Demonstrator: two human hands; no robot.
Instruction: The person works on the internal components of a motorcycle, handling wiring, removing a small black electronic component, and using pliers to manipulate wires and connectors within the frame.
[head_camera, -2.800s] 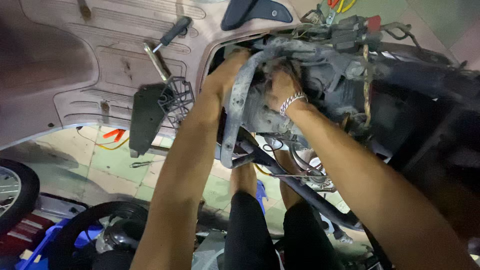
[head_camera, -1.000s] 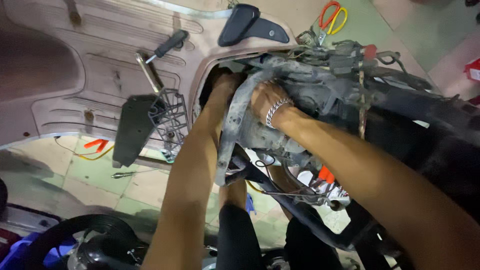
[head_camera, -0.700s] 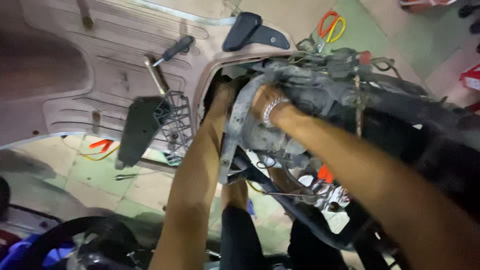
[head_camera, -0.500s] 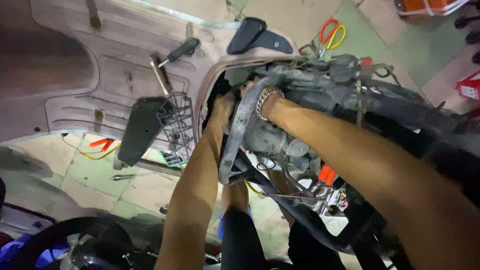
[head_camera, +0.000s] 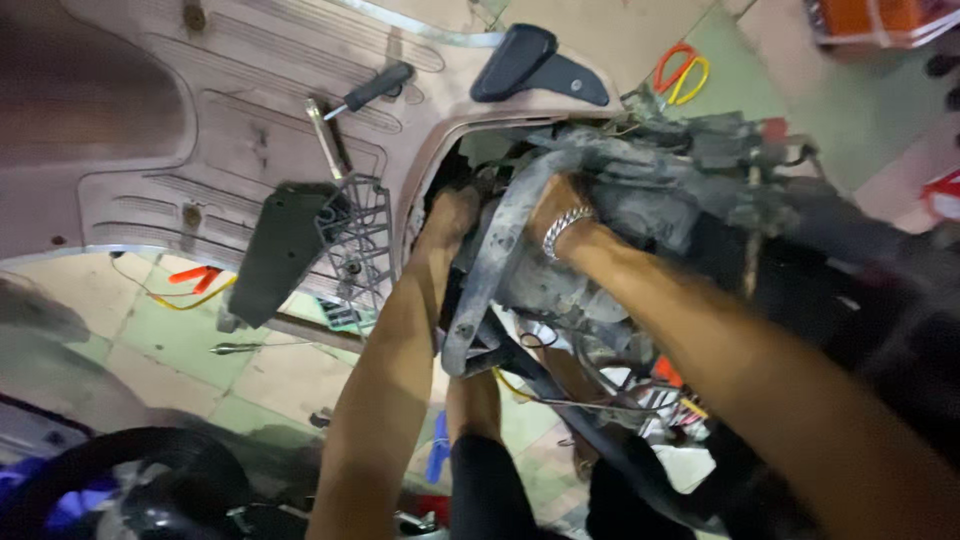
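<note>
Both hands pushed deeper into the engine bay (head_camera: 640, 200), grips hidden, green tiled floor (head_camera: 170, 340) below.

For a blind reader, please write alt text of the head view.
Both hands, left hand and right hand, reach deep into a grimy scooter engine bay. A black-handled tool lies on the footboard beside it.

The fingers of the left hand (head_camera: 452, 212) vanish into the dark opening beside the grey frame bar (head_camera: 490, 265), so its grip cannot be read. The right hand (head_camera: 556, 196) is buried past the wrist chain among grimy engine parts (head_camera: 640, 200); what it holds is hidden. The right forearm is motion-blurred and cut off at the bottom-right edge. A tyre (head_camera: 150, 480) is cropped at the lower left.
</note>
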